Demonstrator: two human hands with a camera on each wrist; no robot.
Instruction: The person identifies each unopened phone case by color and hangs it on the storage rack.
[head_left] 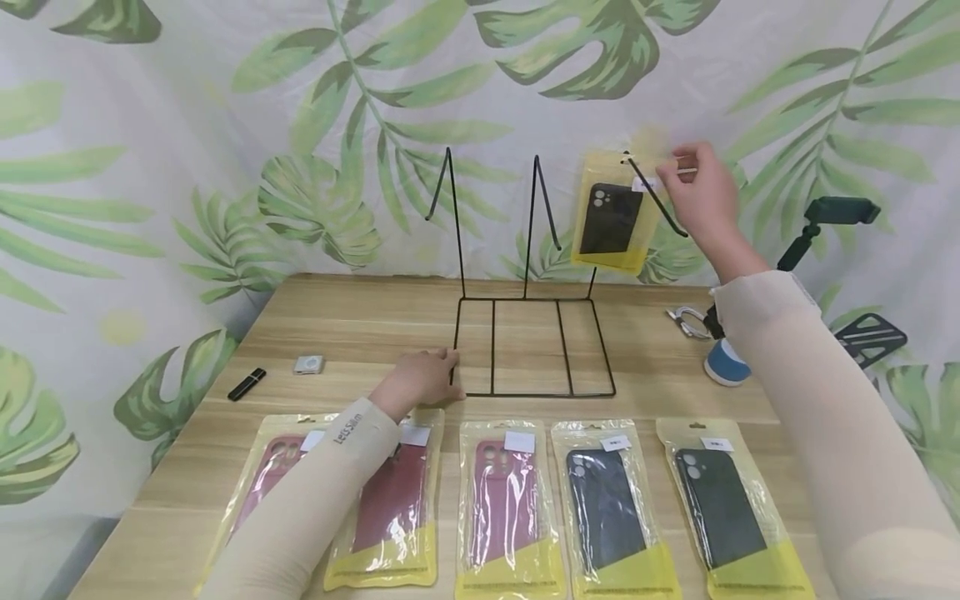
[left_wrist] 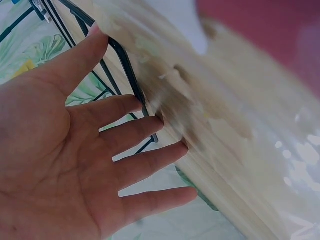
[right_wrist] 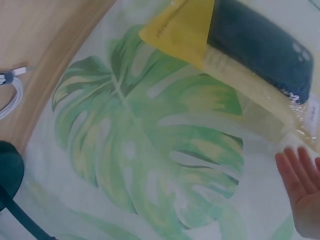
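- The right hand (head_left: 705, 200) pinches the top of a packaged dark phone case (head_left: 611, 218), which is at the right hook of the wire rack (head_left: 525, 333), above the surface (head_left: 360, 333).
- The left hand (head_left: 420, 379) rests with relaxed, spread fingers (left_wrist: 145, 127) on the rack's base.
- I judge the bag light, thin and slippery; it is best held at the top edge.
- Only the left wrist view shows the open palm; only the head view shows the hook.
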